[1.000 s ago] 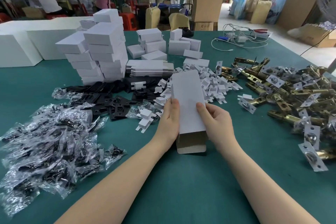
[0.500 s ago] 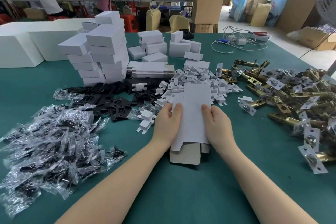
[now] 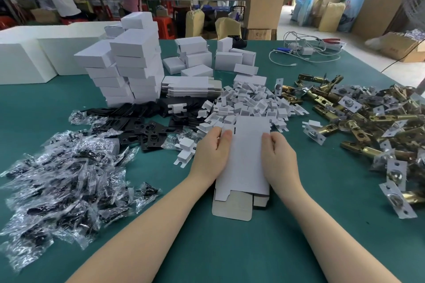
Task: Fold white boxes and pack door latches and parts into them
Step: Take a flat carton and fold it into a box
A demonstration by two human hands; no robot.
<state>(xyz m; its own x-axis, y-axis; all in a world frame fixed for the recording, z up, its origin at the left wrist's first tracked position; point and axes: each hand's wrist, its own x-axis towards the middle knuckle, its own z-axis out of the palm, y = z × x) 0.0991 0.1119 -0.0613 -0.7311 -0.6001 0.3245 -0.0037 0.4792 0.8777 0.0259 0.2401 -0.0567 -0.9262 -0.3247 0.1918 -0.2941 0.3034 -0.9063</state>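
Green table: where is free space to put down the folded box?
Bare table lies between the forearms, below the white box. Another strip runs between right hand and latches. Bagged parts crowd the left.

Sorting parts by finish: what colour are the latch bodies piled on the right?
Shiny brass-gold latch bodies with silvery faceplates, seen in the head view.

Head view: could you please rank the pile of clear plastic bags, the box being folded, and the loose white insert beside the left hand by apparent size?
1. Pile of clear plastic bags, largest.
2. Box being folded.
3. Loose white insert, smallest.
The bags lie nearest the camera, but the gaps look too wide for that to change the order.
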